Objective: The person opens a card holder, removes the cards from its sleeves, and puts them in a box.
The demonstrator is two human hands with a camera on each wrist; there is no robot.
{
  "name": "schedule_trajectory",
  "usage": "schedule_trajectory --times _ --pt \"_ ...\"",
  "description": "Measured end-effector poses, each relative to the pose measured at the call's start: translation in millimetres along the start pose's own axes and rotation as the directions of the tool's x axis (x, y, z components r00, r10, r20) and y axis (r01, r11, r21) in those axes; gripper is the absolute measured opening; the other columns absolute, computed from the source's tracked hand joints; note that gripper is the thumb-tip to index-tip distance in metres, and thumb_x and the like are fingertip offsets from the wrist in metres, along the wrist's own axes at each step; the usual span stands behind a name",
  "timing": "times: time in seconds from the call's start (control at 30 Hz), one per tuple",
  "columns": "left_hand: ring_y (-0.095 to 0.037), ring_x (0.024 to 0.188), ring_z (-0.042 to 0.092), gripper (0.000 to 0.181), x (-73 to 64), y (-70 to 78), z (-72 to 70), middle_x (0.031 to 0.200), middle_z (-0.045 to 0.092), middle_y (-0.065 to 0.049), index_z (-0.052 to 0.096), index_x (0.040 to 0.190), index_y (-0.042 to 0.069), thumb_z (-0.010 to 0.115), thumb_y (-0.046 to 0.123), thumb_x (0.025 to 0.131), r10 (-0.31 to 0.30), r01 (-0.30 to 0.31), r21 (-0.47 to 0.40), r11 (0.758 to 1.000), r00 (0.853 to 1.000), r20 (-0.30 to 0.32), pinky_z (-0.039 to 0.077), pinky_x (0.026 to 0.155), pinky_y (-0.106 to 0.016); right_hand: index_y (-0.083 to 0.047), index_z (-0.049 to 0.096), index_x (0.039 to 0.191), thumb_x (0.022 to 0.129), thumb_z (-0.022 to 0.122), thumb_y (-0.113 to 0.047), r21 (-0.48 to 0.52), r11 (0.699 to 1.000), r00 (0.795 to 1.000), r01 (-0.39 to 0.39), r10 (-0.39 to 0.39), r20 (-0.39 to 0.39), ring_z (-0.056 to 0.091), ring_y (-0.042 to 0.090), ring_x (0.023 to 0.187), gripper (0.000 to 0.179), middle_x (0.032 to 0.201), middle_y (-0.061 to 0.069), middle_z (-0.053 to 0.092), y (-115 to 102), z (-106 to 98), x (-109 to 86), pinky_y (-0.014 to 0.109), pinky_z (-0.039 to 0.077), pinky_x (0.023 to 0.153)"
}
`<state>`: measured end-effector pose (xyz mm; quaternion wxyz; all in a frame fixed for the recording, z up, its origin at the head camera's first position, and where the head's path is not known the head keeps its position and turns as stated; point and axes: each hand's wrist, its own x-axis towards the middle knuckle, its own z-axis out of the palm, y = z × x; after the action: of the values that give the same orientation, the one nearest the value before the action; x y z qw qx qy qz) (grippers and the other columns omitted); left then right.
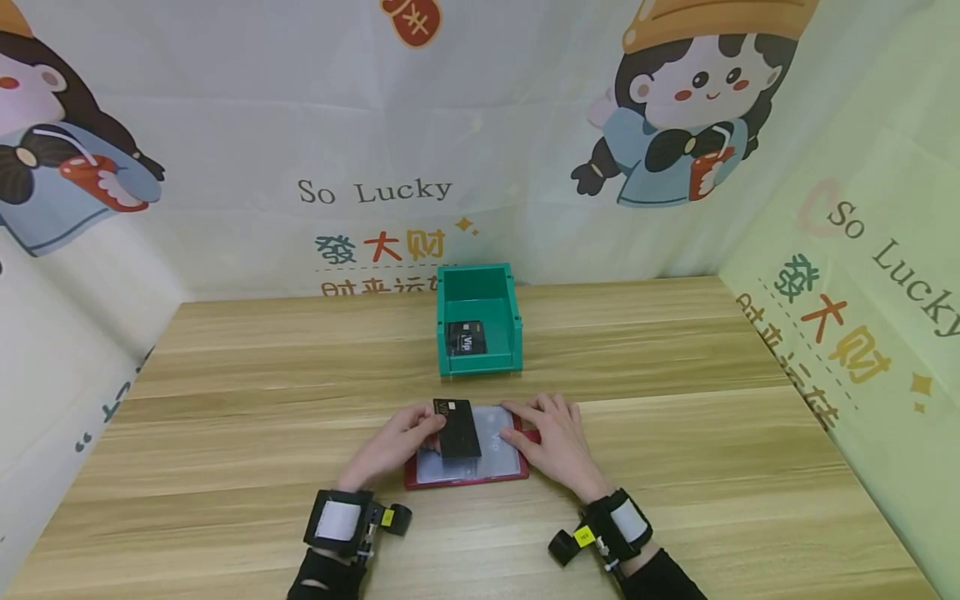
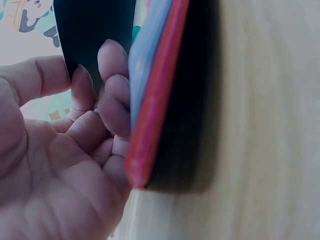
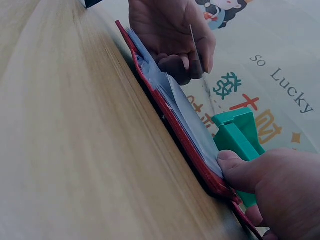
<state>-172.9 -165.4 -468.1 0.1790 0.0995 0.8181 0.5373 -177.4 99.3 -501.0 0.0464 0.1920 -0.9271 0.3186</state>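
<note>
My left hand (image 1: 395, 440) pinches a black card (image 1: 461, 435) between thumb and fingers, tilted over the left part of an open card holder (image 1: 504, 478). The card holder has a red cover and clear plastic sleeves (image 3: 187, 107), and it lies on the table. My right hand (image 1: 558, 443) holds the card holder's right side, its thumb (image 3: 239, 170) pressed on the top sleeve. In the right wrist view one sleeve stands lifted from the stack. From the left wrist, the dark card (image 2: 95, 35) rises above the fingertips beside the red cover edge (image 2: 155, 105).
A green plastic bin (image 1: 480, 364) stands behind the card holder, with a black card marked Vip (image 1: 467, 338) inside. The wooden table (image 1: 262, 400) meets a printed cloth backdrop (image 1: 225, 208) at the back and sides.
</note>
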Motion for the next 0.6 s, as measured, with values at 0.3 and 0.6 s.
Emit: schedule_trajectory --times 0.3,0.6 --pt "-0.017 0.087 0.05 0.024 -1.4 3.0 1.1 0.092 0.062 -0.006 0.058 0.097 0.002 0.051 0.02 0.11 -0.031 0.031 0.017 0.999 1.0 0.002 0.037 0.075 -0.029 -0.014 0.074 0.132 0.094 0.079 -0.03 0.005 1.0 1.0 -0.003 0.003 -0.004 0.043 0.024 0.096 0.042 0.093 0.003 0.054 0 0 0.0 0.04 0.023 0.084" --pt "-0.015 0.075 0.044 0.026 0.2 9.7 9.9 0.081 0.051 -0.001 0.056 0.089 0.003 0.053 0.018 0.11 -0.02 0.021 0.054 0.998 1.0 -0.024 0.032 0.066 -0.026 -0.013 0.074 0.131 0.094 0.08 -0.028 0.019 1.0 0.999 0.021 -0.021 -0.028 0.045 0.023 0.097 0.041 0.097 0.004 0.06 2 2 -1.8 0.039 0.024 0.085"
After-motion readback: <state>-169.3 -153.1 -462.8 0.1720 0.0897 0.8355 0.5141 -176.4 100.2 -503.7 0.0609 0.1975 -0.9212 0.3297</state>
